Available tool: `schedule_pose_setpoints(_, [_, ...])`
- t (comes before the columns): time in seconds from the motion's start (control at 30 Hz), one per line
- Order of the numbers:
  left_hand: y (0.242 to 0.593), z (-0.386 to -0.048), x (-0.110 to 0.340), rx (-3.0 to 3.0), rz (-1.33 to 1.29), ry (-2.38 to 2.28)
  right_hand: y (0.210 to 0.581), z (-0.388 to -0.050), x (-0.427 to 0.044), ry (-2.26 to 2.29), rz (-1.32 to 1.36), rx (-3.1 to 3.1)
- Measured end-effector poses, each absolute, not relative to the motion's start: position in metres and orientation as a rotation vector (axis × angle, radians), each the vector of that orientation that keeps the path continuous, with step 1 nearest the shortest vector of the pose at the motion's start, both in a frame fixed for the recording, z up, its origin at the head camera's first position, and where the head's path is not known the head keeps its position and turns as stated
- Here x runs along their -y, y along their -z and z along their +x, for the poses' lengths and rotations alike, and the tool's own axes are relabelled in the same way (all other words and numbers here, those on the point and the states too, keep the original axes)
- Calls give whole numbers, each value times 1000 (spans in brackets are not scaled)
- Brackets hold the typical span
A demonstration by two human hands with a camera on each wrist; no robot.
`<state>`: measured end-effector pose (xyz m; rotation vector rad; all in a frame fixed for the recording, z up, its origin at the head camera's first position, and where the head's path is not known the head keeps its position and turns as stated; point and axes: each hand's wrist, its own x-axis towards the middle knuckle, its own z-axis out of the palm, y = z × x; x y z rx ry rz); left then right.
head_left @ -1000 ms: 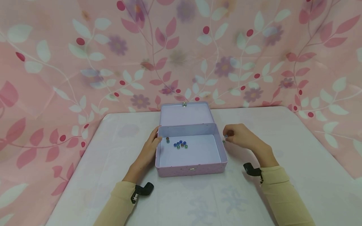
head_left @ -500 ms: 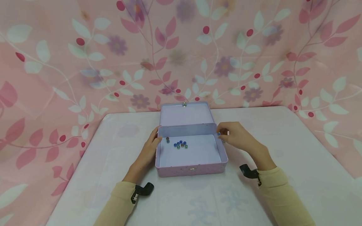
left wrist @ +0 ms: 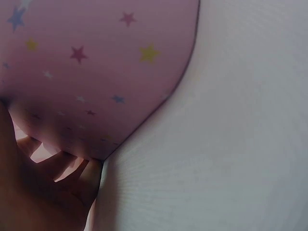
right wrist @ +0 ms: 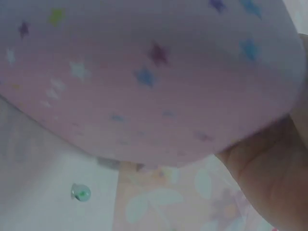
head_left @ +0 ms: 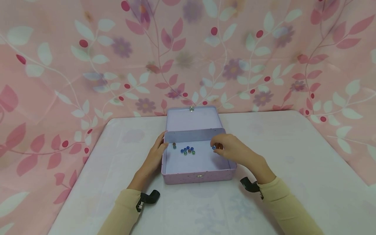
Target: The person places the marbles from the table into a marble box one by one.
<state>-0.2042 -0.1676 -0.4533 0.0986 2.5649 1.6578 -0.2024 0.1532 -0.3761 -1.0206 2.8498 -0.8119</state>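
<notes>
A lilac tin box (head_left: 199,176) stands with its lid (head_left: 194,119) raised at the back. My left hand (head_left: 151,161) grips its left wall, thumb over the rim and fingers along the star-printed outside, as the left wrist view shows too. Over the right part of the box, my right hand (head_left: 235,150) pinches a blue marble (head_left: 213,148) between thumb and fingertips. On the box floor lies a loose cluster of blue, green and brown marbles (head_left: 188,148). A brown marble (head_left: 174,144) and a green marble (head_left: 174,147) lie close together near the left wall.
In the right wrist view a clear green marble (right wrist: 82,193) lies on the white tablecloth (right wrist: 29,159) outside the box. The box's right wall (right wrist: 159,96) fills most of that view. A floral pink cloth (head_left: 188,65) hangs behind the table.
From the table right of the box, my right hand has lifted the blue marble over the rim and moved left above the box floor. My left hand and the box have stayed put.
</notes>
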Motion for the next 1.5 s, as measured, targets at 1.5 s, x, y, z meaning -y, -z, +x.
schedule_pose_setpoints(1.5, [451, -202, 167, -2553, 102, -1675, 391, -200, -136, 582, -914, -2766])
